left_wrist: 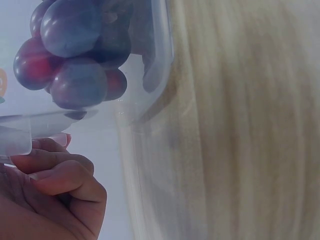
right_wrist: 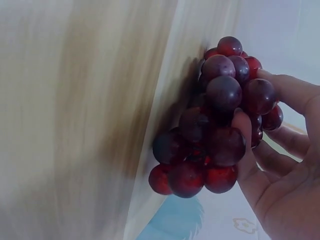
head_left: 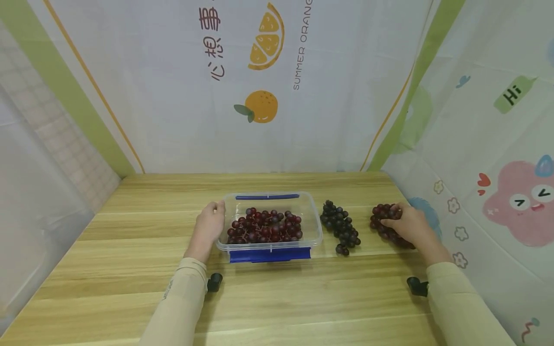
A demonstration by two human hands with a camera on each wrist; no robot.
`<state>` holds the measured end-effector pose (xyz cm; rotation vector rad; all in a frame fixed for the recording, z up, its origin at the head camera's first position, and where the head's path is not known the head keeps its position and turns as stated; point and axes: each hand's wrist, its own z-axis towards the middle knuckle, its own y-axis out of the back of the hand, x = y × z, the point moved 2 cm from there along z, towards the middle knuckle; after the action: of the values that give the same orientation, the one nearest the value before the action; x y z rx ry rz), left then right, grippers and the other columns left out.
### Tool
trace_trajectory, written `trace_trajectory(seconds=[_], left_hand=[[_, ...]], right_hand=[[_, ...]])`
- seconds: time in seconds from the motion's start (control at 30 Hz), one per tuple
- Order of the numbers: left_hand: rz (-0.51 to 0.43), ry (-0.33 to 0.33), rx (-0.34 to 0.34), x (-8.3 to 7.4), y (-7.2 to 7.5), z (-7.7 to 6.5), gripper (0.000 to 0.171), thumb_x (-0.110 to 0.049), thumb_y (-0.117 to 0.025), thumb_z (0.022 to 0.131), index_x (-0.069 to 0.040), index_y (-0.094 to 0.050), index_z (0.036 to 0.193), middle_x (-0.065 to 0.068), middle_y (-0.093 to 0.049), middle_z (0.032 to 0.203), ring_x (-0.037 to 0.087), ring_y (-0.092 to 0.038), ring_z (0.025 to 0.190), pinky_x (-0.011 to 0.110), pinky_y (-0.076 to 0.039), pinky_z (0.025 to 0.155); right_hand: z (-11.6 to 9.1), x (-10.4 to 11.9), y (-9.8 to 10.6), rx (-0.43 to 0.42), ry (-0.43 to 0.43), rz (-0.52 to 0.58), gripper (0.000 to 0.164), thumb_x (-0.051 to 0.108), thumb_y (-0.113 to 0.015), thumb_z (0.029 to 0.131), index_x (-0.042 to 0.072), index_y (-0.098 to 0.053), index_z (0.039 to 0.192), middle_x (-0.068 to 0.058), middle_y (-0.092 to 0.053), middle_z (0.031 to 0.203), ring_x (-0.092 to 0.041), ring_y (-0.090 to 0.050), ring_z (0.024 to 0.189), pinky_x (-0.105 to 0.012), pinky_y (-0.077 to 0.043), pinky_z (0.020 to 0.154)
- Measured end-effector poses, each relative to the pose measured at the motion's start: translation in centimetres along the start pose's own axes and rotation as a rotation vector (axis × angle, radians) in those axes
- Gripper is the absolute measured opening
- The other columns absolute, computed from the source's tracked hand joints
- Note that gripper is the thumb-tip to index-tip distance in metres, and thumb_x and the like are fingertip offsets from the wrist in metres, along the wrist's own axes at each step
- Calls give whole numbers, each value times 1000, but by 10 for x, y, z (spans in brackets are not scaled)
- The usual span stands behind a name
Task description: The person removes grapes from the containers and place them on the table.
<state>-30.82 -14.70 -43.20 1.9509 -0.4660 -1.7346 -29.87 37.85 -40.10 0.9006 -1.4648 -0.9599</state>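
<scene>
Sleeves [head_left: 178,300] lie nearer than the clear box [head_left: 270,254]; the left hand [head_left: 211,222] grips its left side — probably steadying it — while the right hand's [head_left: 407,225] fingers grasp a red bunch [head_left: 383,212] right of the box.

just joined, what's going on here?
A person has both hands on things at a wooden table. The left hand holds the left end of a clear container, which has red grapes in it. The right hand grips a second red bunch, off to the right and outside the container. A dark bunch lies on the table between the two, with neither hand on it.
</scene>
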Motion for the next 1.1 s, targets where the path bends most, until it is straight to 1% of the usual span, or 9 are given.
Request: trace_trajectory(seconds=[0.23,0.3,0.5,0.7,0.8,0.97,1.1], left_hand=[[12,-2,-4,-1,0,-1,61,-46,-26,115,3,-53,140,34,-57,146,54,-51,140,67,-41,119],[12,-4,-6,-1,0,-1,61,-46,-26,115,3,-53,140,34,-57,146,54,-52,140,67,-42,118],[10,-3,-5,-1,0,-2,62,-46,-26,115,3,-52,141,34,-58,145,54,-53,138,67,-43,117],[12,-2,-2,-2,-1,-2,63,-47,-26,115,3,-51,145,34,-56,148,55,-51,141,68,-41,119],[14,-1,0,-3,-1,-2,63,-47,-26,115,3,-51,144,34,-56,148,55,-51,141,68,-41,119],[18,-2,0,-3,0,-3,62,-46,-27,116,3,-52,143,34,-57,146,55,-52,140,68,-41,118],[21,-1,-5,-3,0,-3,61,-46,-27,116,3,-53,142,34,-58,145,54,-53,139,68,-42,117]], right_hand=[[2,4,-2,10,-4,-17,63,34,-75,98,-11,-53,137,-34,-68,116,-52,-63,107,-55,-56,79],[2,5,-2,12,-1,-29,64,34,-75,98,-11,-52,137,-34,-68,116,-52,-64,107,-55,-57,78],[1,6,1,32,5,-46,69,33,-75,98,-14,-49,142,-38,-66,123,-58,-62,113,-59,-58,82],[-2,10,7,57,-11,-31,66,33,-73,99,-13,-50,140,-37,-65,125,-55,-63,112,-59,-57,83],[-3,14,12,52,-4,-31,65,32,-72,99,-13,-50,140,-37,-63,129,-54,-63,114,-60,-56,87],[-5,25,19,32,29,-51,63,32,-70,101,-13,-51,142,-38,-60,137,-56,-60,121,-65,-54,96],[-6,32,24,16,47,-48,60,29,-69,102,-12,-51,142,-38,-61,137,-56,-61,122,-65,-54,96]])
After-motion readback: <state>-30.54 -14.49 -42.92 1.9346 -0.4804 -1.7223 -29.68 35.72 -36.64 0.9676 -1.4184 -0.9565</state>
